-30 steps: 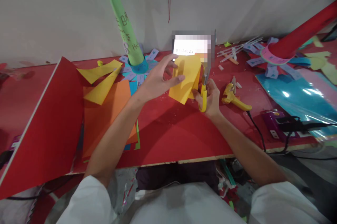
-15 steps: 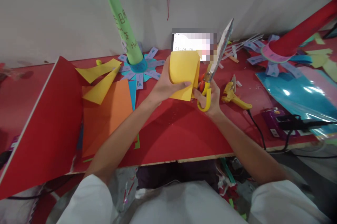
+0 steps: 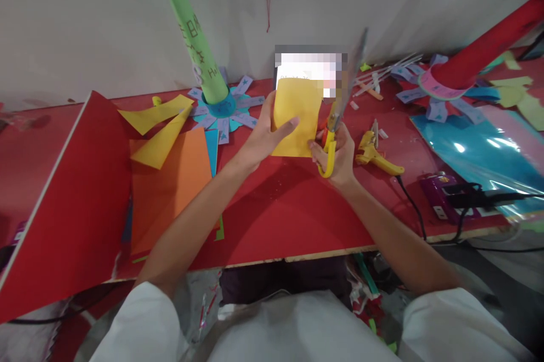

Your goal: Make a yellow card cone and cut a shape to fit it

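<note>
Red tabletop (image 3: 276,209) shows between yellow paper (image 3: 295,102) (handheld) and pale front edge (image 3: 331,254).

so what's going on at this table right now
A person's left hand is holding a piece of yellow paper up over the red tabletop. The right hand holds metal scissors with yellow handles, blades pointing up beside the paper, with its fingertips at the paper's lower right corner. A yellow glue gun with a black cord lies to the right, and a flat orange sheet lies to the left.
</note>
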